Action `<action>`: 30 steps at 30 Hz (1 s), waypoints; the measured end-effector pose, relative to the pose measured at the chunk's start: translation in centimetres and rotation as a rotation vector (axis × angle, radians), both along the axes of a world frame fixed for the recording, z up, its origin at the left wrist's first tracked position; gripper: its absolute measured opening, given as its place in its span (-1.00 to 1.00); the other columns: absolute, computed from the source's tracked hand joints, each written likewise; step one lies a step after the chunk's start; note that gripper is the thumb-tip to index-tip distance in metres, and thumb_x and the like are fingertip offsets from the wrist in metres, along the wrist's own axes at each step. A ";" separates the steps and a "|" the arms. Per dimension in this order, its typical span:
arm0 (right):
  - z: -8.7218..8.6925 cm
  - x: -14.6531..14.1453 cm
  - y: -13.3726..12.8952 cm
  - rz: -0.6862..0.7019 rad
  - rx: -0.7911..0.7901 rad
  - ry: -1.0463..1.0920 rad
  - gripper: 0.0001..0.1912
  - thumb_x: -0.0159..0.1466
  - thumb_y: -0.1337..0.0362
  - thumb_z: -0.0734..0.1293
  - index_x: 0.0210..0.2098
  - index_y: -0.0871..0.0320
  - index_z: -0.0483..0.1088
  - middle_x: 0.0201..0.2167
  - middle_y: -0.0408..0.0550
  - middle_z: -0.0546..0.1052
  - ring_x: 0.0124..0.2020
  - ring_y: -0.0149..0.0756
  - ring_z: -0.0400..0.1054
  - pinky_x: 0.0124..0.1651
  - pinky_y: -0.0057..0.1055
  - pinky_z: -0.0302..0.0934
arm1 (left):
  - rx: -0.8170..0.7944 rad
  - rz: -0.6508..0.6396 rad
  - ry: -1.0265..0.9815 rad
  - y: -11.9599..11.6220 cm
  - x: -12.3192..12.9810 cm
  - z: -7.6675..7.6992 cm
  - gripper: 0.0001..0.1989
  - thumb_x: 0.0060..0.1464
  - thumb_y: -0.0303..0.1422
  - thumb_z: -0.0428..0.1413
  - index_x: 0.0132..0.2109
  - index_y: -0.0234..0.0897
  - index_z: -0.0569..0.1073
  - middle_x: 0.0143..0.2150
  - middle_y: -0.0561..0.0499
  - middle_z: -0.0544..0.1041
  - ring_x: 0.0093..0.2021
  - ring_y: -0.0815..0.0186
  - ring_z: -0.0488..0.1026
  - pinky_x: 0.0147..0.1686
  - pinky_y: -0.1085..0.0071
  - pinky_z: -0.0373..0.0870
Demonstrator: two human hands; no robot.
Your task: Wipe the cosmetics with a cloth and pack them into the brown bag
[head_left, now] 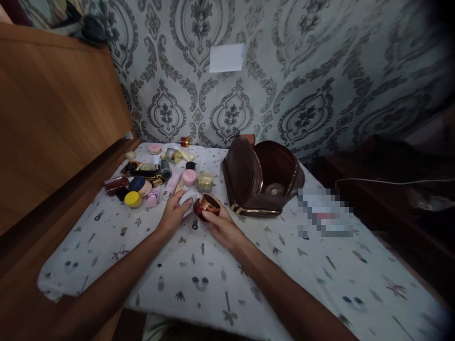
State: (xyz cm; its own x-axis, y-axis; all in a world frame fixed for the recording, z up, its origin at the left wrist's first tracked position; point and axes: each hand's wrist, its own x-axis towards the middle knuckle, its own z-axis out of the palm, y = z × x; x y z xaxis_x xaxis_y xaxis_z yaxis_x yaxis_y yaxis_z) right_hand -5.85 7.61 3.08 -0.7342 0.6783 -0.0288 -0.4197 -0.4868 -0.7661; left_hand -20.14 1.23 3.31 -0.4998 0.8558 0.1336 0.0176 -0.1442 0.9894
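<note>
My right hand [223, 225] is closed around a dark red cosmetic jar [209, 204] with a shiny copper-gold band. Pinched in my left hand [174, 213] is a white cloth or wipe [189, 200], held against the jar's left side. Both hands are above the table, in front of a crowd of cosmetics. Closest to them stand a clear jar with a pale gold lid [205, 182], a pink-lidded jar [189, 177] and a pale pink tube [172, 183]. To the right, a brown toiletry bag [245, 175] sits unzipped with its flap up.
Farther left are a yellow-lidded jar [132, 199], a navy-lidded jar [140, 185] and several bottles. A small red and gold jar [185, 141] is by the wall. Right of the bag lies a pixelated item [327, 213]. A wooden cabinet [60, 113] borders the cloth-covered table [199, 303].
</note>
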 end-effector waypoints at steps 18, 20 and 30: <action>-0.2 0.1 0.0 -0.362 0.644 -0.439 -0.56 -0.17 0.43 0.52 -0.28 0.04 0.49 -0.33 -0.15 0.46 -0.20 -0.17 0.28 -0.10 -0.30 0.20 | 0.267 -0.175 0.737 -1.8 1.6 2.1 -0.77 0.15 -0.44 0.07 -0.10 -0.17 0.56 -0.06 -0.11 0.47 -0.01 0.17 0.42 0.01 0.22 0.33; -0.2 -0.1 0.2 -0.312 0.416 -0.333 -0.60 -0.17 0.41 0.54 -0.31 0.08 0.47 -0.39 -0.19 0.49 -0.29 -0.25 0.31 -0.18 -0.37 0.22 | 0.278 -0.159 0.725 -1.7 1.3 2.2 -0.78 0.12 -0.48 0.07 -0.14 -0.18 0.56 -0.08 -0.10 0.47 -0.02 0.18 0.43 0.00 0.23 0.33; 0.5 0.0 -0.2 0.032 -0.558 0.098 -0.75 0.25 0.03 0.37 -0.20 0.06 0.46 -0.29 -0.14 0.62 -0.27 -0.30 0.49 -0.17 -0.32 0.38 | 0.190 0.028 0.628 -1.0 1.2 1.2 -0.79 0.19 -0.38 0.06 -0.04 -0.24 0.46 -0.10 -0.07 0.48 -0.04 0.20 0.41 0.01 0.27 0.31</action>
